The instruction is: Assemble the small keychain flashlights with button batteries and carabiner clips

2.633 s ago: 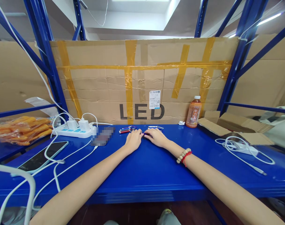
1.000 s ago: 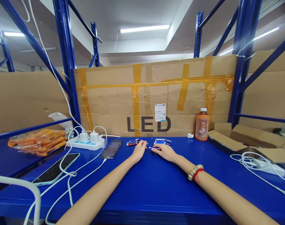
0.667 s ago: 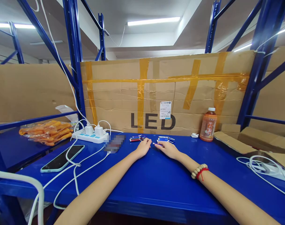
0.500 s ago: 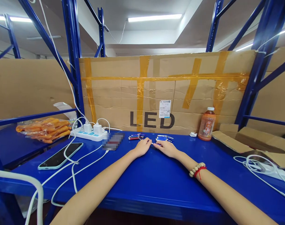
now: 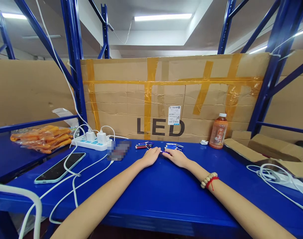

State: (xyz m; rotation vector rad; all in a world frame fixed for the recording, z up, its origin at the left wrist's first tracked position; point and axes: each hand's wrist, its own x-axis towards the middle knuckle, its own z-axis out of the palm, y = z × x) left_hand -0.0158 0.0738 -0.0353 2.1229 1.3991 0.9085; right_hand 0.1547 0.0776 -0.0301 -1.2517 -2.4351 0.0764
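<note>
Close to the back of the blue table, my left hand [image 5: 150,157] and my right hand [image 5: 176,157] are near each other, fingers closed. A thin purplish-blue pen [image 5: 164,152] spans the gap between them, its ends partly covered by my fingers. Just beyond my left hand lies a small group of red and blue pens [image 5: 144,145]. Another group, of blue and silver pens [image 5: 175,146], is beyond my right hand. A bead bracelet and a red string circle my right wrist.
Left on the table [image 5: 156,196] are a phone [image 5: 60,168], white cables and a power strip [image 5: 91,142]. A bottle [image 5: 218,131], crumpled tissue [image 5: 204,142], open carton [image 5: 273,151] and coiled cable [image 5: 278,176] are at right. Cardboard [image 5: 116,103] stands behind.
Both hands stay almost in place around the pen, which shows slightly more between them. The whole view has shifted a little.
</note>
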